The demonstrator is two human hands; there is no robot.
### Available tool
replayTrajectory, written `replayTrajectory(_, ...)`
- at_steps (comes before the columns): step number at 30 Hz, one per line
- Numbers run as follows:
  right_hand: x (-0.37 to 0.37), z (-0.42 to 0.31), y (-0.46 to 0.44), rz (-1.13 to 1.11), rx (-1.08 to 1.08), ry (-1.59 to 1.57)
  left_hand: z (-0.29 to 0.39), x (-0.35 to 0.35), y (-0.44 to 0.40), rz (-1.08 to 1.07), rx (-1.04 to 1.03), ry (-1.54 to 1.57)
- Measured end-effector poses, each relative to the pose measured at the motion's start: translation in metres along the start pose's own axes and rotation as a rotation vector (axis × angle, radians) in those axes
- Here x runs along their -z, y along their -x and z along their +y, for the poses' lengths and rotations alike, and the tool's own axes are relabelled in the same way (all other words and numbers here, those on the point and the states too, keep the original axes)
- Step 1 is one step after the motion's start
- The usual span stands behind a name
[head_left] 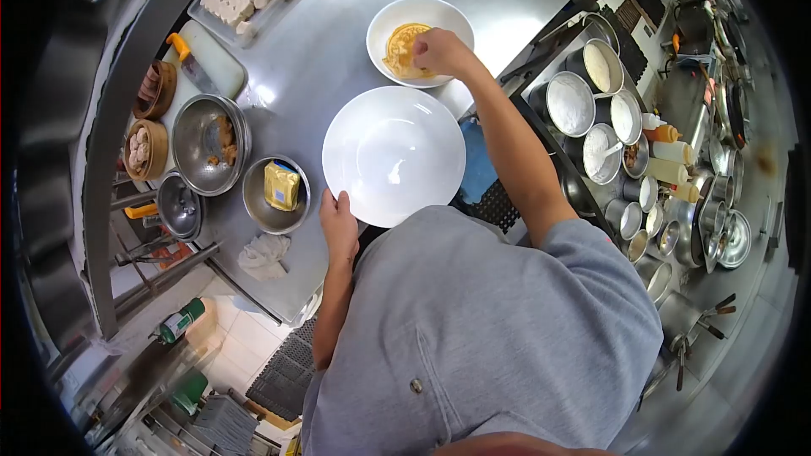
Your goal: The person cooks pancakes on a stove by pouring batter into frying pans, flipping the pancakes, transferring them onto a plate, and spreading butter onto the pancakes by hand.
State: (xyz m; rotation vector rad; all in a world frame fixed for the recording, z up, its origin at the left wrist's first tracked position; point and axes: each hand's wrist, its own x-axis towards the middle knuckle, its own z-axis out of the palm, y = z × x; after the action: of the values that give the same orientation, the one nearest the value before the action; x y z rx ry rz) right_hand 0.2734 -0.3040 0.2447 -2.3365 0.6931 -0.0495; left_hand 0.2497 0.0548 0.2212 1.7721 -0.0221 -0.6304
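Observation:
My left hand (340,226) grips the near-left rim of a large, wide white bowl (380,181), thumb over the edge; nothing lies in this bowl. Just beyond it on the steel counter stands a smaller white bowl (380,24). A round, flat, golden-brown pancake (399,46) rests in that one. Reaching over the smaller bowl's right side, my right hand (441,52) has its fingers closed at the pancake's edge. The fingertips are partly hidden by the hand.
Left on the counter (300,59) are a metal bowl (270,218) holding a gold-wrapped block (282,185), stacked metal bowls (193,139), an orange-handled knife (193,66), bamboo steamers (146,150) and a crumpled cloth (263,256). Several pots (571,104) and sauce bottles (672,152) stand right.

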Motion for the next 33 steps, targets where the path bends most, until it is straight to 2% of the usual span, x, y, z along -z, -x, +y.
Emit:
replayTrajectory(1, 0.006, 0.005, -0.004, 0.003, -0.019, 0.035, 0.004, 0.0, -0.001, 0.003, -0.001, 0.0)
replayTrajectory(3, 0.01, 0.006, -0.01, 0.001, -0.043, 0.066, 0.013, 0.002, 0.001, 0.008, 0.188, 0.086)
replayTrajectory(5, 0.014, 0.001, -0.017, 0.277, -0.112, 0.262, 0.007, 0.007, -0.003, -0.003, 0.173, 0.058)
replayTrajectory(6, 0.011, 0.001, -0.022, 0.277, -0.113, 0.262, 0.007, 0.008, -0.005, -0.017, 0.155, 0.033)
replayTrajectory(8, 0.006, 0.0, -0.03, 0.084, -0.073, 0.48, 0.007, 0.008, -0.009, -0.022, 0.137, 0.028)
replayTrajectory(14, 0.003, -0.011, -0.031, 0.243, -0.113, 0.578, 0.01, 0.009, -0.012, -0.016, 0.091, -0.001)
replayTrajectory(15, 0.005, -0.012, -0.032, 0.238, -0.109, 0.581, 0.011, 0.008, -0.013, -0.018, 0.088, 0.028)
replayTrajectory(17, 0.013, -0.009, -0.038, 0.189, -0.168, 0.278, 0.01, 0.01, -0.015, -0.029, 0.093, 0.043)
replayTrajectory(18, 0.016, -0.004, -0.042, 0.188, -0.17, 0.282, 0.01, 0.01, -0.016, -0.042, 0.094, 0.054)
replayTrajectory(21, 0.023, 0.005, -0.043, 0.121, -0.107, 0.152, 0.007, 0.01, -0.02, -0.053, 0.056, 0.079)
replayTrajectory(23, 0.036, -0.004, -0.035, 0.266, -0.066, 0.169, 0.008, 0.01, -0.021, -0.061, 0.053, 0.077)
replayTrajectory(24, 0.041, -0.008, -0.029, 0.25, -0.064, 0.169, 0.01, 0.011, -0.021, -0.069, 0.045, 0.072)
replayTrajectory(26, 0.05, -0.02, -0.016, 0.475, 0.141, 0.34, 0.01, 0.013, -0.019, -0.068, 0.093, 0.092)
replayTrajectory(30, 0.079, -0.077, 0.032, 0.446, 0.24, 0.361, 0.011, 0.013, -0.022, -0.09, 0.138, 0.142)
replayTrajectory(33, 0.08, -0.106, 0.06, 0.346, 0.329, 0.218, 0.01, 0.014, -0.022, -0.102, 0.122, 0.143)
